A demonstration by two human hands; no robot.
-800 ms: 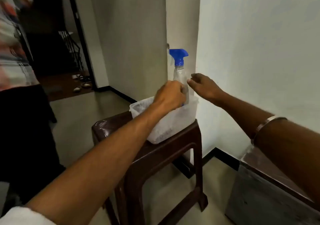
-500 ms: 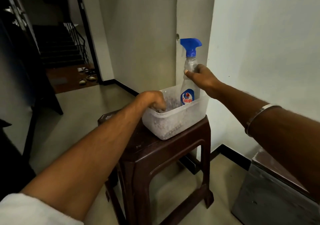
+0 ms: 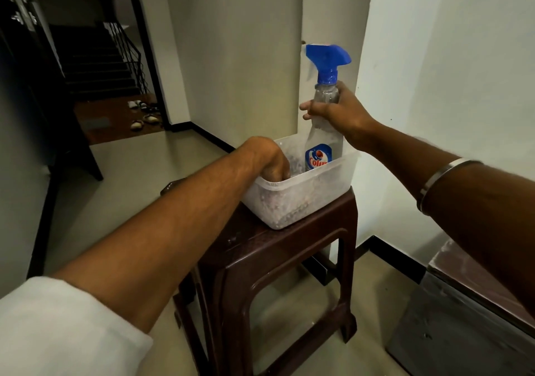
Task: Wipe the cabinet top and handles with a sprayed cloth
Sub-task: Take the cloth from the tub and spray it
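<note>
A clear spray bottle (image 3: 323,141) with a blue trigger head stands upright in a translucent plastic tub (image 3: 307,199). My right hand (image 3: 337,109) grips the bottle round its neck, just under the blue cap. My left hand (image 3: 267,158) reaches down into the tub's left side; its fingers are hidden inside, so what they touch cannot be told. The cloth does not show. The cabinet (image 3: 474,297), with a brown top and grey front, sits at the lower right, under my right forearm.
The tub rests on a dark brown plastic stool (image 3: 260,265) against a white wall corner. A doorway with stairs (image 3: 98,66) and several shoes (image 3: 144,115) lies at the far left. Pale floor surrounds the stool.
My right hand has closed round the bottle's neck. My left hand dropped from the bottle into the tub. A person at the left has left the view.
</note>
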